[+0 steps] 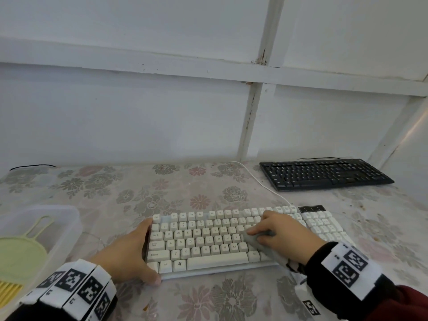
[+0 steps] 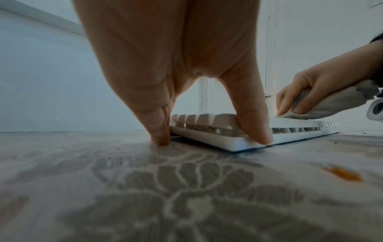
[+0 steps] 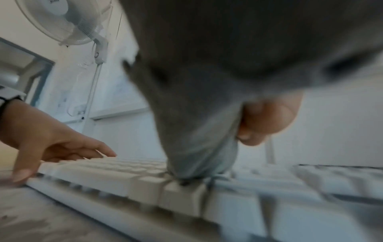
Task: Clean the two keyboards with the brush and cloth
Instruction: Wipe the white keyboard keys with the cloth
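Note:
A white keyboard [image 1: 208,239] lies in front of me on the flowered table cover. My left hand [image 1: 139,246] braces its left end: straight fingers [image 2: 159,131] stand on the table beside it and the thumb [image 2: 254,131] presses on the front corner. My right hand [image 1: 278,230] grips a bunched grey cloth [image 1: 254,243] and presses it on the keys right of centre; the cloth [image 3: 196,131] touches the key tops. A black keyboard [image 1: 324,173] sits at the back right. The yellow-green brush [image 1: 23,249] lies in a clear tub at the left.
The clear plastic tub [image 1: 69,218] stands at the table's left edge. The white keyboard's cable [image 1: 261,181] runs back towards the white panelled wall [image 1: 162,112]. A wall fan [image 3: 62,21] hangs high up. An orange stain [image 2: 342,175] marks the cover.

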Action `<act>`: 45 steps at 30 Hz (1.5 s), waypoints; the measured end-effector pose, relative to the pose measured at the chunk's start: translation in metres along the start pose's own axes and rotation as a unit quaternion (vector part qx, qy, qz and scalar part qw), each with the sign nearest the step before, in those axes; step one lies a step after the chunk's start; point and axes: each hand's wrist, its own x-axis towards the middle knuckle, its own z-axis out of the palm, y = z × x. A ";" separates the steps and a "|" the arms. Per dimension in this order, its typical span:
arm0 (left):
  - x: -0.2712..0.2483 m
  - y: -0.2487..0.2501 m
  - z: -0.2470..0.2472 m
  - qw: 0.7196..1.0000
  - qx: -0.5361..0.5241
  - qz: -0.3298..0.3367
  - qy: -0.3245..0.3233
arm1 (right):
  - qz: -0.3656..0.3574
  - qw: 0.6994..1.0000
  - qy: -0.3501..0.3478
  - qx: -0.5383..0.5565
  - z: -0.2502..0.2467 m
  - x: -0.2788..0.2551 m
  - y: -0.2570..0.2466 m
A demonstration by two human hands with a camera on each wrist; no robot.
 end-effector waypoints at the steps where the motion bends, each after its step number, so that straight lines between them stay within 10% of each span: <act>1: 0.000 -0.001 0.000 1.000 -0.001 -0.001 -0.001 | 0.008 1.000 0.001 -0.001 -0.002 -0.002 0.005; 10: 0.001 -0.002 -0.001 1.000 -0.006 -0.001 -0.009 | 0.098 0.995 0.006 -0.034 -0.030 -0.014 0.041; 21: 0.000 0.000 -0.001 1.000 0.002 -0.003 -0.009 | -0.078 0.996 -0.040 0.005 0.007 0.020 -0.050; 36: -0.001 0.002 0.000 1.000 0.018 -0.017 -0.008 | 0.079 0.995 0.005 -0.054 -0.028 -0.012 0.037; 45: 0.000 -0.001 -0.001 1.000 0.006 -0.016 -0.014 | -0.054 0.998 -0.021 0.015 0.004 0.012 -0.014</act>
